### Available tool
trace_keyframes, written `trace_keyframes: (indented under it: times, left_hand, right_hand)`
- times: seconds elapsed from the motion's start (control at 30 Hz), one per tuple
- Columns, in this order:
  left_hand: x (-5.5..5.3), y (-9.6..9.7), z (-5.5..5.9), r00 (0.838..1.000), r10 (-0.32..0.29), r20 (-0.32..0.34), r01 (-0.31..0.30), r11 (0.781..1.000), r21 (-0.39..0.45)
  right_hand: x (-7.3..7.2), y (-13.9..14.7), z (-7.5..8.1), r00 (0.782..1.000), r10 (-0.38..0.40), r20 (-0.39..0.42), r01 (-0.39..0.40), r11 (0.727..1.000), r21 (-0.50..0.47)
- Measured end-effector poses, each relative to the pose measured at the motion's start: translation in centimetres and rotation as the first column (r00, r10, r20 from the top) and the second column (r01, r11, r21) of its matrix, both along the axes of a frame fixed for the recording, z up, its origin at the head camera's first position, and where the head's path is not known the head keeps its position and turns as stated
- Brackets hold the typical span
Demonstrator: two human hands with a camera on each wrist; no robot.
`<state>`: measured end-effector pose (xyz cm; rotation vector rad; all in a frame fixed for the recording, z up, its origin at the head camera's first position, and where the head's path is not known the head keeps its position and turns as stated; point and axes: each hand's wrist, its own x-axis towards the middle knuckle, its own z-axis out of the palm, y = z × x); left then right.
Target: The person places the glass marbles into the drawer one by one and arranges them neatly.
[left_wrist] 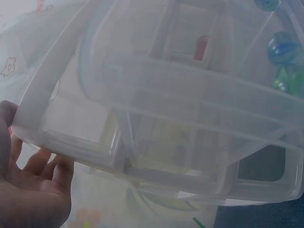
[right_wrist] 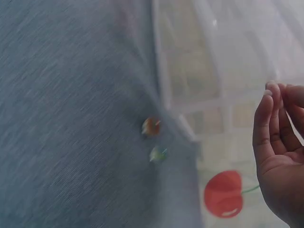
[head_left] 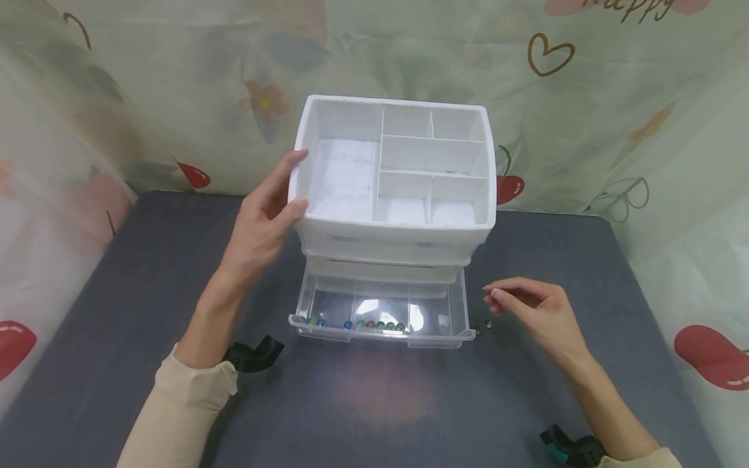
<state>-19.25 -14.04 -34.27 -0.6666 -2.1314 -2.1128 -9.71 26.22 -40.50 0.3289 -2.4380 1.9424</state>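
A white plastic drawer organizer (head_left: pixel 394 227) has a divided open top. My left hand (head_left: pixel 263 214) grips its left side, thumb at the front and fingers behind; the left wrist view shows that hand (left_wrist: pixel 38 180) at the edge. Below, a clear drawer (head_left: pixel 380 299) is pulled out, with several coloured glass marbles (head_left: pixel 380 325) along its front. My right hand (head_left: pixel 532 312) hovers right of the drawer, fingers loosely bent and fingertips close together, no object showing between them. Near it on the table lie a green marble (head_left: pixel 488 324) and a brownish marble (right_wrist: pixel 151 126).
The dark grey table (head_left: pixel 363 416) carries the organizer near its back edge. A printed curtain (head_left: pixel 205 84) with flowers and cherries hangs behind and at both sides. Black wrist straps (head_left: pixel 254 354) show at both forearms.
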Motion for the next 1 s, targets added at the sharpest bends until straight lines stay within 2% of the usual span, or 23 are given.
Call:
trace_keyframes:
  times: [0.2, 0.3, 0.77, 1.0]
  left_hand:
    - [0.0, 0.0, 0.0, 1.000, -0.005, -0.003, 0.005, 1.000, 0.011]
    - [0.0, 0.0, 0.0, 1.000, -0.004, -0.001, 0.004, 1.000, 0.018]
    - [0.0, -0.1, 0.0, 1.000, 0.000, 0.000, 0.000, 1.000, 0.014]
    - [-0.1, -0.1, -0.2, 1.000, -0.014, -0.007, 0.014, 1.000, 0.028]
  right_hand:
    - [0.1, 1.2, -1.5, 0.998, -0.059, 0.036, 0.055, 0.992, 0.117]
    - [0.2, 1.7, -2.1, 0.996, -0.066, 0.065, 0.057, 0.990, 0.131]
    - [-0.1, 3.8, -5.2, 0.991, -0.028, 0.134, -0.004, 0.973, 0.230]
    - [-0.2, 4.3, -6.0, 0.983, 0.013, 0.183, -0.060, 0.966, 0.253]
